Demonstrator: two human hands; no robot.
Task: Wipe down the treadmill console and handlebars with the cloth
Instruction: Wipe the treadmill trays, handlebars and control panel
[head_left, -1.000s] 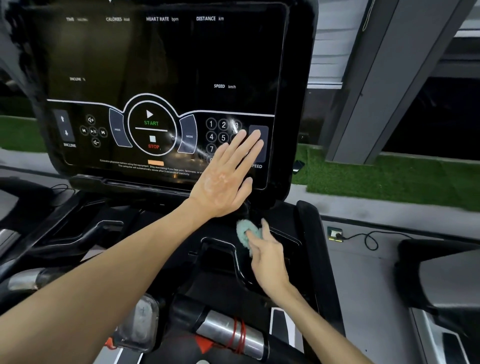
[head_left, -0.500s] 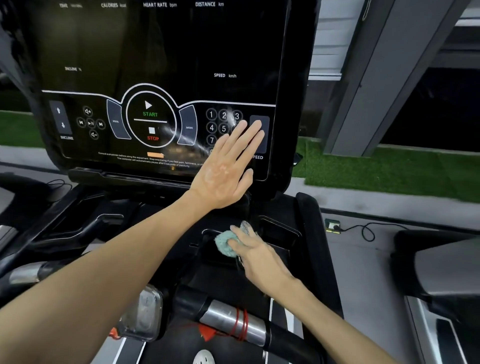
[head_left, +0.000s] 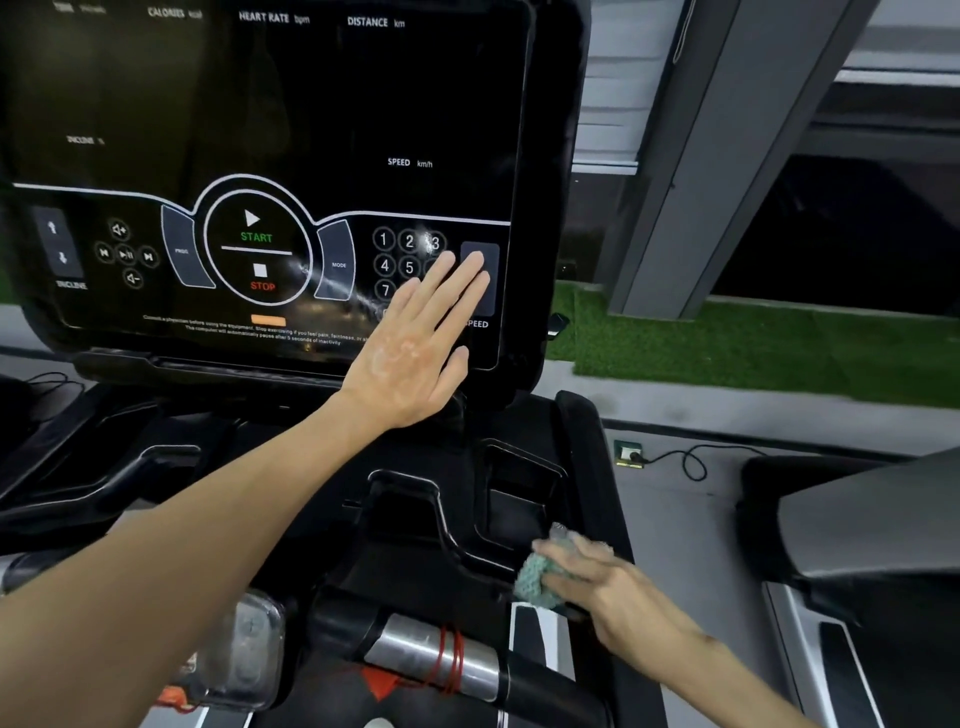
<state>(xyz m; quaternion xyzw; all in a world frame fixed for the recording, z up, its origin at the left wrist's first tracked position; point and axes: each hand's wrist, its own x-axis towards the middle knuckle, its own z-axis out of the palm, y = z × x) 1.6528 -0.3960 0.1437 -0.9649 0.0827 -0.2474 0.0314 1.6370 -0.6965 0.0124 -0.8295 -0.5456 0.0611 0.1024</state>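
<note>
Right grip (head_left: 608, 587): fingers curled round the bunched teal cloth (head_left: 535, 579); the outline is somewhat blurred
Left grip (head_left: 415, 353): flat, fingers straight, holding nothing, pressed on the console (head_left: 311, 104) at its 4 o'clock corner, over the number keys
Cloth place: head view, about 4 o'clock in the frame, touching the 3 o'clock side of the black tray (head_left: 400, 478) below the console
Step in hand: likely wiping the tray and its edges; the panel shows smears near the keys
Next move: probably carry the cloth toward 7 o'clock onto the handlebar (head_left: 405, 649) and wrap it round the bar; the red band (head_left: 449, 657) there may snag it
</note>
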